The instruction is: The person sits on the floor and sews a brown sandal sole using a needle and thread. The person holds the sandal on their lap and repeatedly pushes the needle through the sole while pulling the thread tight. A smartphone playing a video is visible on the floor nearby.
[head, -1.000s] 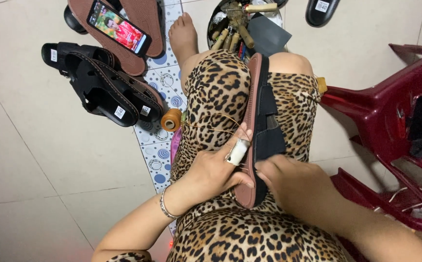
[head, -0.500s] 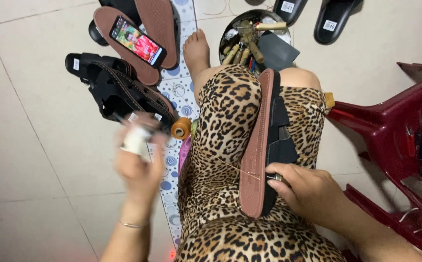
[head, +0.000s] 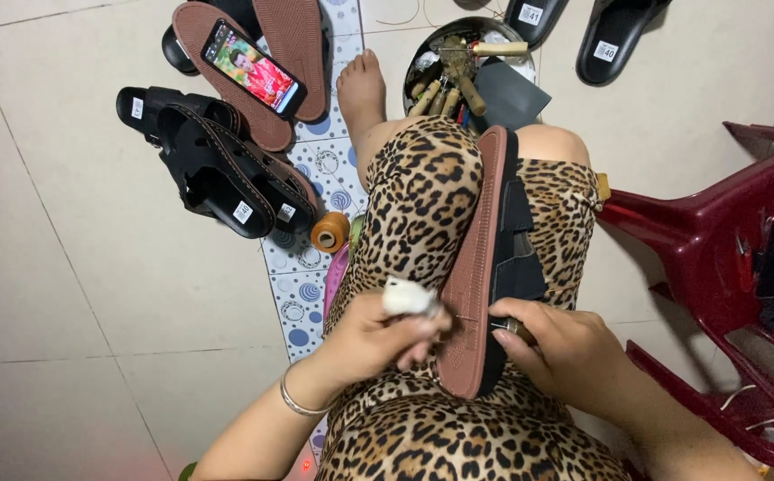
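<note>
Person seen from above: garment (head: 422, 205) of leopard print, tan with black and brown spots, covering lap and knees. Left wrist bears a thin silver bangle (head: 296, 403). Both forearms unsleeved; left hand (head: 378, 338) and right hand (head: 565, 352) ungloved; far foot (head: 362, 89) unshod.

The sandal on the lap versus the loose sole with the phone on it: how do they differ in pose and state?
The sandal on the lap stands on edge between the knees, with black straps attached; the loose sole lies flat on the floor, strapless, carrying a phone. The left hand and right hand meet at the sandal's near end; nothing grips the loose sole. Both show the same reddish-brown textured surface.
</note>
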